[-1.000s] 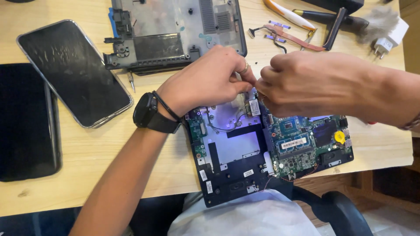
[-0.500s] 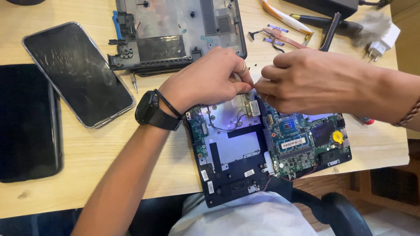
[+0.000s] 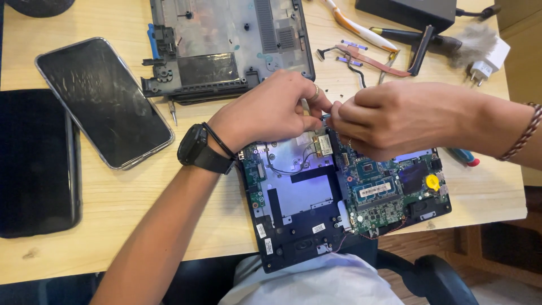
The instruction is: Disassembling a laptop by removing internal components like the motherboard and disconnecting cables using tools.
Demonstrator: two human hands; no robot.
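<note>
Change: against the earlier pictures, the two hands are seen drawn closer together over the same spot, the fingertips now meeting above the small wireless card [image 3: 324, 145]; the work is judged to be held at one fine point, not moved on.
Left hand [image 3: 271, 110]: fingers are curled and pinched toward the right hand; what is pinched is hidden, so a grip cannot be confirmed. A black watch [image 3: 199, 149] is worn on the wrist.
Right hand [image 3: 389, 116]: fingers are folded tight at the tips beside the left; whether anything is held cannot be told.
Opened laptop base [image 3: 339, 197]: laid at the near edge of the table [image 3: 130, 209], partly overhanging it toward the person; its green circuit board [image 3: 389, 192] is exposed on the right.
Axis: the long axis of the base is run roughly left to right, tilted slightly, the right end lying farther from the person.
Removed bottom cover [image 3: 226, 45]: set at the far edge, behind the hands.
Phone [image 3: 104, 101]: laid face up toward the left edge, beside a dark tablet [image 3: 36, 164].
</note>
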